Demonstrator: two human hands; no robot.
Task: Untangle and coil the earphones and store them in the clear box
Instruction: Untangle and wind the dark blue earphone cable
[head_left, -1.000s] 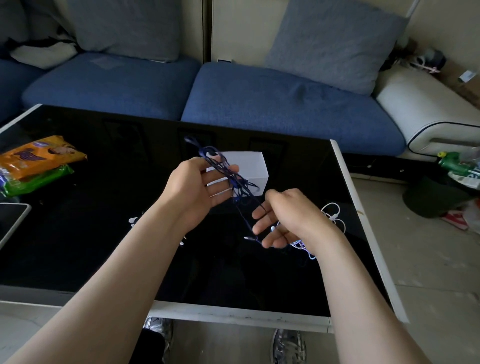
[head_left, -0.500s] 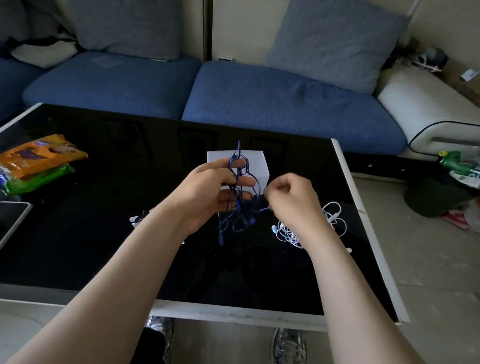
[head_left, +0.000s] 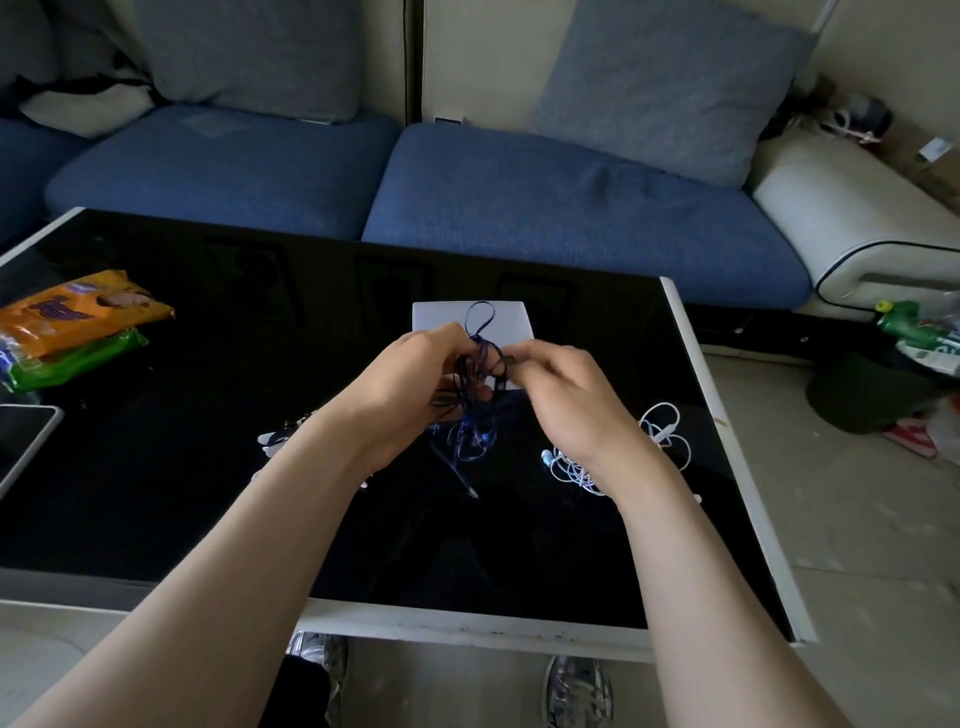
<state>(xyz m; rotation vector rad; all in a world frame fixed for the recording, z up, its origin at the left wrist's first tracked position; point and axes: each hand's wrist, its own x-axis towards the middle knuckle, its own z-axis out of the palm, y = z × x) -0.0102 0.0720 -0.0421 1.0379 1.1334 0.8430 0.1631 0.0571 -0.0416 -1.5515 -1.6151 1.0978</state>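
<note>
Both hands are closed on the blue earphones, held up over the black table. From the head view, my left hand has its fingers curled around the bunched cord. My right hand pinches a strand near the top of the tangle between thumb and forefinger. One loop sticks up above my knuckles, and the rest hangs down in a knot, with the plug end trailing toward the glass. The clear box sits just behind my hands. I cannot tell from here whether it is open.

The cord looks knotted rather than coiled, so I judge I am early in the untangling. To do it well, I should keep the left hand as a loose anchor and let the right feed one strand back through its loop, without pulling hard. Tugging would tighten the knot. Thin cord like this slips and springs back, so short, slow moves suit it.

A second set, the white earphones, lies in a heap on the table by my right wrist, waiting its turn. Snack packets lie far off to the left.
</note>
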